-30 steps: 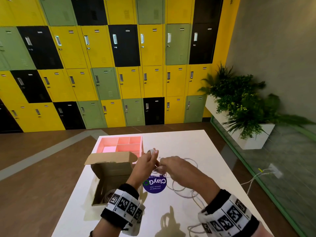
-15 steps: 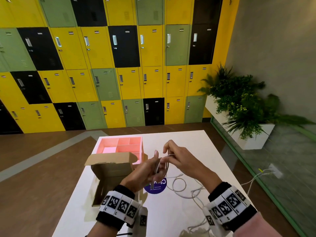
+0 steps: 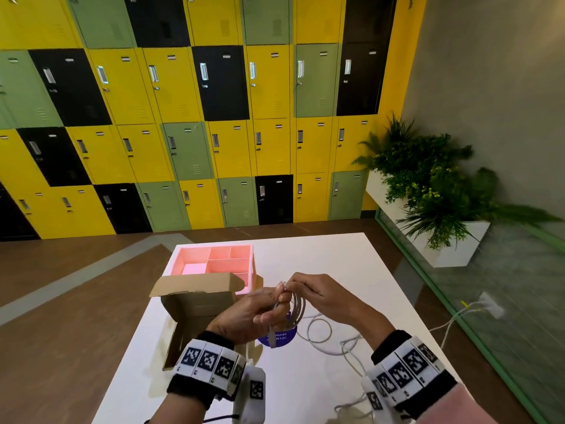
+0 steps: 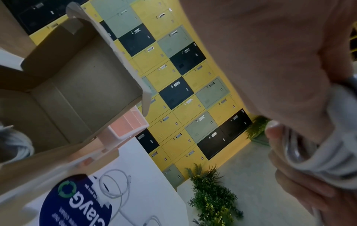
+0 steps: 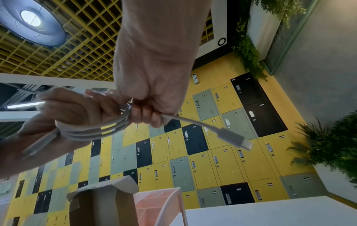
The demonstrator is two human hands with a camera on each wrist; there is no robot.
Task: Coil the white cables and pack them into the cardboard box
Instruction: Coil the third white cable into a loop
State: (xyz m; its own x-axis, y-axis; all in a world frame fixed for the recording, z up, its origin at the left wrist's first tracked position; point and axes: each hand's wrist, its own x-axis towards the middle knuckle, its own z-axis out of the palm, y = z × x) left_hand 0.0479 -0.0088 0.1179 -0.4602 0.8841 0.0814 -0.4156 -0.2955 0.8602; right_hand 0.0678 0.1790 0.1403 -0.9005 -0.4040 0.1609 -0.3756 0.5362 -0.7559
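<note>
Right now both hands are up above the counter (image 3: 351, 264), working one white cable (image 3: 298, 310) into a coil. Left hand (image 3: 244, 316) is wrapped around the bundled loops, fingers curled over them. Right hand (image 3: 324, 296) pinches the free end near the top of the coil; in the right wrist view the plug (image 5: 234, 138) sticks out past its fingers.

Cardboard box (image 3: 198, 307) sits open just left of the hands, flap up. Something pale and cable-like is in its corner in the left wrist view, prob a coil already packed, can't confirm. At least one more cable (image 3: 321, 336) is loose on the counter by the blue sticker (image 3: 276, 336).

Risks imo:
- Tail isn't tucked yet, so if right hand lets go the loops spring open w/o anything holding them.
- Loops look slack; may snag the box flap going in.
- Pink tray (image 3: 214, 260) is right behind the box, easy to drop into the wrong one.
</note>
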